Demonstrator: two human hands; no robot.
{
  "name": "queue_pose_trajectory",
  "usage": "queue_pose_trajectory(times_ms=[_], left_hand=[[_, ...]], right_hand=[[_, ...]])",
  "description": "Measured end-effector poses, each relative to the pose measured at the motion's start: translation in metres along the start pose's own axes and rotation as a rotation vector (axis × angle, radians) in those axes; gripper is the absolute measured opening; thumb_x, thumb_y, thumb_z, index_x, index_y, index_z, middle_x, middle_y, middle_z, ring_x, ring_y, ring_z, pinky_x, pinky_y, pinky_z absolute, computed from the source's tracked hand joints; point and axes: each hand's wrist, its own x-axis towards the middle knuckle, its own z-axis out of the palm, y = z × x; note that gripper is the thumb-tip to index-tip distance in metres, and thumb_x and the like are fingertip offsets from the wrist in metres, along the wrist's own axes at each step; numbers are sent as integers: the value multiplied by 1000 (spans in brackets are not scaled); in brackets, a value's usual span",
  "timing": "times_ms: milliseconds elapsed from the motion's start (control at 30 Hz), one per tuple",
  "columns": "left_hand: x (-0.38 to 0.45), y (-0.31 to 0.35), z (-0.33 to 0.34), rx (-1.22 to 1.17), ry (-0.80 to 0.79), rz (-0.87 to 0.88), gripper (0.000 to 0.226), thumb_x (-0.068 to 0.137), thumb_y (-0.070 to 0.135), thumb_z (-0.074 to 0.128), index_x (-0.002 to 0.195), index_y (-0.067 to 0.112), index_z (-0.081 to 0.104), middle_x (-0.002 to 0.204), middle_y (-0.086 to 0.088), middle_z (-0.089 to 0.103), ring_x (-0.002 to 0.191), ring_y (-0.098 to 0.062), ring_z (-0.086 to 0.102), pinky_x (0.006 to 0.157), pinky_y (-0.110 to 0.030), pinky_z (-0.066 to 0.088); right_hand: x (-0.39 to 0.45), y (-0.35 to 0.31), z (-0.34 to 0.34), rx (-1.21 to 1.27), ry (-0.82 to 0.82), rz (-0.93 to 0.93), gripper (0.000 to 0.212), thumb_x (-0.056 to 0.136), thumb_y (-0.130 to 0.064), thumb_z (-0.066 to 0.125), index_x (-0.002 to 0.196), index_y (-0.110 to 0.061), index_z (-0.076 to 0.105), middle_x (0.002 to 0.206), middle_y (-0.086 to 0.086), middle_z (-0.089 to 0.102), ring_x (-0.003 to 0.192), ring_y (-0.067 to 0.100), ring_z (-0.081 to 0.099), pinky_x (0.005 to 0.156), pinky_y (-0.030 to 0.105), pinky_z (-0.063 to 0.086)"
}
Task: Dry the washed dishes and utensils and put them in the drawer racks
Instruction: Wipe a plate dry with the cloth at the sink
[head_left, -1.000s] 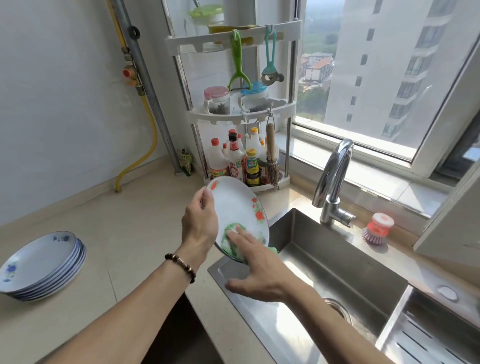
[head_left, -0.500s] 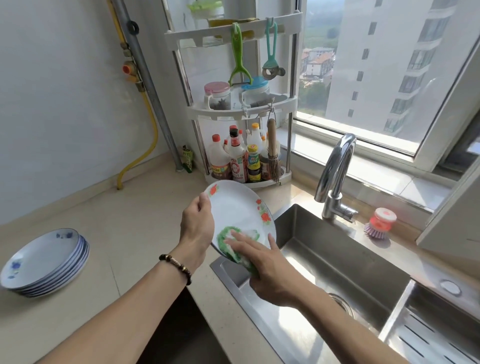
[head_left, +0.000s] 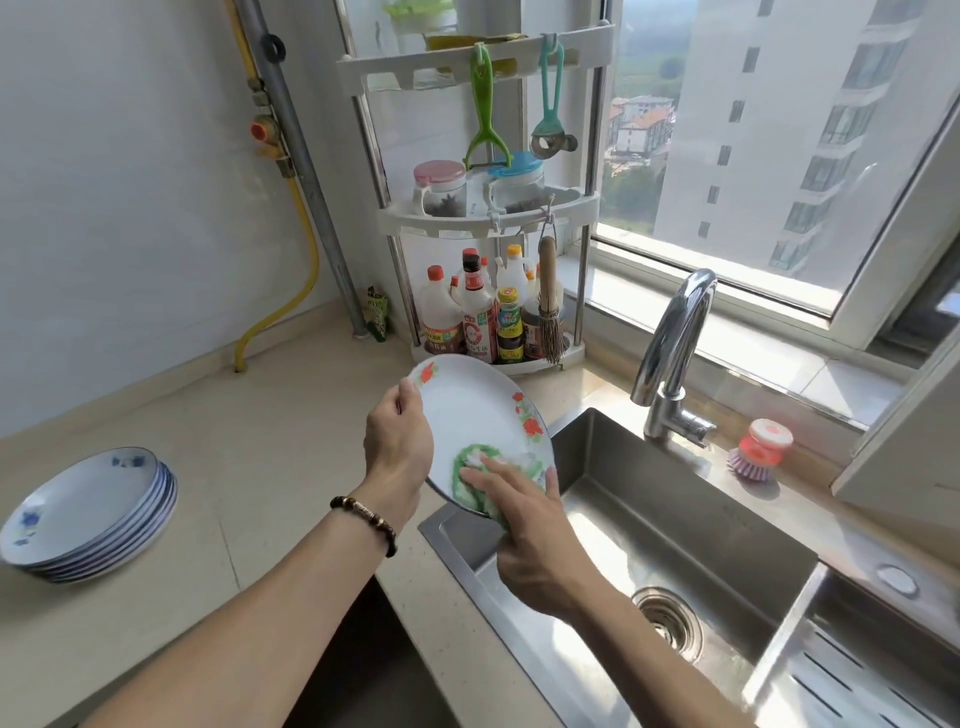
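A white plate (head_left: 478, 410) with red flowers on its rim is held tilted over the left edge of the steel sink (head_left: 675, 525). My left hand (head_left: 397, 441) grips the plate's left rim, with the thumb on the front. My right hand (head_left: 530, 535) presses a green and white cloth (head_left: 467, 462) against the lower part of the plate's face with straight fingers. The cloth folds over the bottom rim under my palm. A stack of several white plates with blue flowers (head_left: 88, 509) sits on the counter at the far left.
A chrome faucet (head_left: 675, 338) stands behind the sink, with a red and purple dish brush (head_left: 761, 449) to its right. A white corner rack (head_left: 488, 218) with bottles and jars stands at the back. A slotted steel tray (head_left: 872, 675) lies at the lower right.
My right hand has slid the cloth across the lower face of the plate toward its bottom rim. The left hand keeps its hold, and the plate has shifted only slightly.
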Motion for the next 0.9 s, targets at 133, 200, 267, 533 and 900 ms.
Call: queue_pose_trajectory(times_ms=[133, 200, 267, 533, 900], left_hand=[[6, 7, -14, -8, -176, -115, 34, 108, 44, 32, 95, 28, 59, 98, -7, 71, 82, -26, 69, 64, -35, 55], [12, 10, -23, 2, -281, -210, 32, 108, 46, 33, 101, 29, 59, 98, -8, 74, 86, -30, 72, 72, -43, 59], [17, 13, -28, -5, -315, -288, 34, 106, 49, 38, 112, 26, 62, 104, -12, 76, 95, -33, 73, 77, -47, 60], [-33, -4, -1, -345, -205, -166, 31, 96, 16, 59, 123, 31, 56, 111, -6, 70, 97, -29, 70, 71, -41, 61], [-21, 6, -8, -223, 15, -29, 26, 85, 56, 40, 83, 50, 65, 111, 0, 69, 106, -29, 65, 95, -49, 55]], right_hand=[[-6, 20, -1, -49, 19, -179, 60, 92, -7, 53, 145, -34, 45, 155, -10, 43, 143, -1, 28, 120, 37, -16], [-5, 46, -6, -201, 141, -218, 54, 90, -12, 71, 138, -31, 53, 145, -4, 55, 135, 13, 49, 123, 55, 13], [-4, 50, -5, -304, 187, -260, 48, 84, -14, 79, 127, -24, 61, 131, 1, 65, 119, 21, 60, 114, 54, 39], [22, -3, 7, -358, 468, -142, 31, 67, -2, 84, 87, -15, 64, 69, 3, 54, 59, 20, 44, 49, 29, 32], [18, -12, -17, -125, -85, 62, 86, 86, 6, 45, 158, -35, 23, 168, -7, 10, 155, 14, 7, 119, 48, -23]])
